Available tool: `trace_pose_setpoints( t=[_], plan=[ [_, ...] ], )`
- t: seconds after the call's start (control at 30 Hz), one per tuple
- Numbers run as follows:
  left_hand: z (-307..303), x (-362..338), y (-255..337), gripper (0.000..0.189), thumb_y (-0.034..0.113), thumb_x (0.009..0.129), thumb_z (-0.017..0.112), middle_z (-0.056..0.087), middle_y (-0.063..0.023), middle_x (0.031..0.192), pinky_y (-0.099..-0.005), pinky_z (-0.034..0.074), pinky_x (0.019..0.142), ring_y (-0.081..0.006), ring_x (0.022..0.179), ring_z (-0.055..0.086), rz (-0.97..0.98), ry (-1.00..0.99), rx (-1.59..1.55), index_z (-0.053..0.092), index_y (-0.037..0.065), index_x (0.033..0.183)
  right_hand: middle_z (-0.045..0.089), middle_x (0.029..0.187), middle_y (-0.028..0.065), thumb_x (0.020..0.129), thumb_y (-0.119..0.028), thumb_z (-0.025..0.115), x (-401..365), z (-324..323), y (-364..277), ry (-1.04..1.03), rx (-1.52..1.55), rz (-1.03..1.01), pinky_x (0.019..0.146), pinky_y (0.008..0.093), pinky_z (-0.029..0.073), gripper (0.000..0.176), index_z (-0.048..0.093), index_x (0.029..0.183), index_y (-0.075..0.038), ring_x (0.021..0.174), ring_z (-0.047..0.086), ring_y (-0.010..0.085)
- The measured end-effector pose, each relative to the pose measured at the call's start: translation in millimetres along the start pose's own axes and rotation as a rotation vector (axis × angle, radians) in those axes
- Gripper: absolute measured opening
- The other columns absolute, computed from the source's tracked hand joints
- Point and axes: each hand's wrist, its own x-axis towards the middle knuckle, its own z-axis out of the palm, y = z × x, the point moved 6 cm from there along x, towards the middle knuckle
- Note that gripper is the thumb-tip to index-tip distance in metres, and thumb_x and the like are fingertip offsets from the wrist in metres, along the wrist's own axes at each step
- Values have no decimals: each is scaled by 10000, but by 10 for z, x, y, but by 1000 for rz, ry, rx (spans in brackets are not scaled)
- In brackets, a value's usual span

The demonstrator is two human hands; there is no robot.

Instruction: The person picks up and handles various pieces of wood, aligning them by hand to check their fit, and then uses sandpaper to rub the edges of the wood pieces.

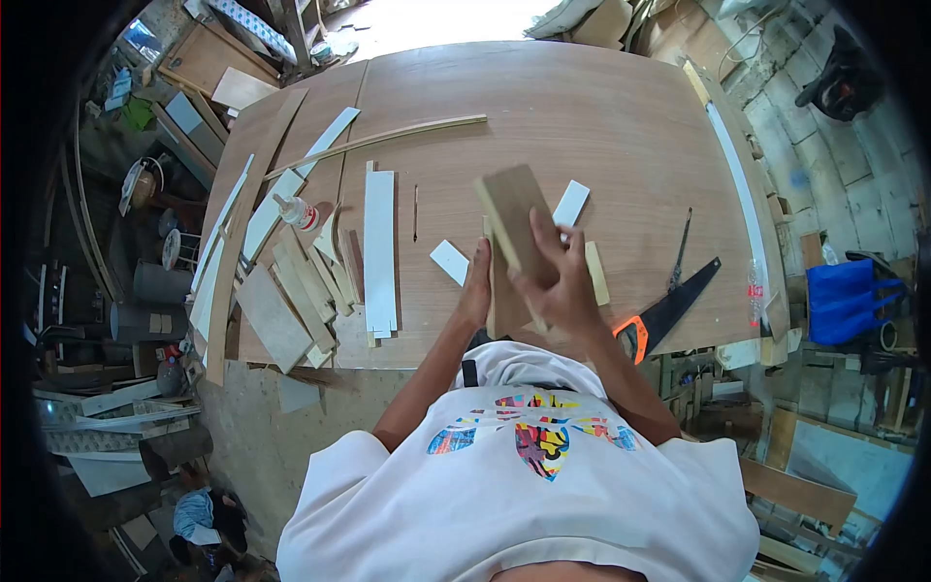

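Note:
My right hand (562, 278) is closed around a flat rectangular wooden block (514, 199), held tilted above the table near its front edge. Under that block, a second wooden piece (502, 301) shows in part, its light edge facing my left hand (475, 288). The left fingers lie along this edge and grip it, partly hidden by the wood. Close by on the left lies a short white strip (449, 262). Beyond my right hand is another white piece (572, 203), and a small pale wood strip (596, 273) sits just right of the wrist.
A handsaw (669, 308) with an orange handle lies at the right, beside dark pliers-like tool (681, 250). Left on the brown table (543, 97) are a long white board (380, 247), a thin dark rod (416, 213), a glue bottle (299, 213) and several wood offcuts (303, 281).

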Motion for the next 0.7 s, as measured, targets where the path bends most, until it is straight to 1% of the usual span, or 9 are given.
trace_pose_setpoints(
  t=[0.1,0.2,0.3,0.37,0.43,0.5,0.63,0.67,0.7],
  plan=[
    [38,-22,202,744,619,1011,287,669,-144,1122,-327,529,887,-210,1000,660,-49,-178,296,526,-12,1325,468,1159,269,791,-325,758,292,-67,52,-5,68,100,936,414,488,778,445,1470,-107,1088,569,394],
    [-76,92,278,761,623,1008,299,649,-151,1175,-327,504,914,-207,1055,635,14,-105,300,535,-33,1315,468,1164,275,795,-327,762,-45,34,-270,-51,-159,-126,895,382,512,782,444,1459,-62,1075,577,371],
    [-59,95,263,763,610,1017,286,648,-151,1177,-321,491,920,-199,1074,616,89,-60,342,544,-52,1295,477,1149,285,797,-328,762,177,-49,-49,-19,73,-1,900,394,507,787,439,1454,-40,1080,565,380],
    [-60,201,48,750,606,1019,264,486,-152,1411,-327,387,1083,-220,1276,492,-65,-140,399,392,3,1448,483,1139,290,802,-322,760,373,-72,-40,0,83,88,904,407,504,777,440,1456,-49,1083,569,394],
    [9,155,274,770,623,1012,263,482,-151,1420,-314,392,1076,-219,1281,498,-121,-63,422,362,9,1466,484,1141,287,815,-327,752,347,9,-94,-32,-21,47,899,407,506,760,446,1450,-44,1062,579,394],
    [36,165,353,820,660,992,276,471,-152,1429,-313,403,1068,-221,1304,480,-65,-179,164,335,2,1477,481,1153,293,831,-346,736,212,9,-186,-13,-104,-73,891,402,508,748,448,1443,-26,1030,586,389],
    [30,158,175,795,661,988,283,495,-155,1408,-335,433,1056,-228,1275,506,-105,-143,378,380,28,1458,490,1132,296,820,-381,735,501,-73,114,-28,41,211,913,410,490,780,444,1443,-13,1041,560,398],
    [-75,256,63,782,640,1002,295,603,-156,1261,-335,448,992,-214,1152,572,-110,-81,289,514,-23,1353,491,1131,294,824,-388,729,400,-27,73,-20,14,136,913,397,490,776,447,1442,-12,1037,559,392],
    [-48,280,119,782,640,1002,295,603,-156,1261,-335,448,992,-214,1152,572,-97,-87,295,514,-23,1353,492,1130,293,829,-395,724,264,18,-50,-6,-12,55,913,385,490,772,450,1440,-12,1033,559,386]
  ],
)
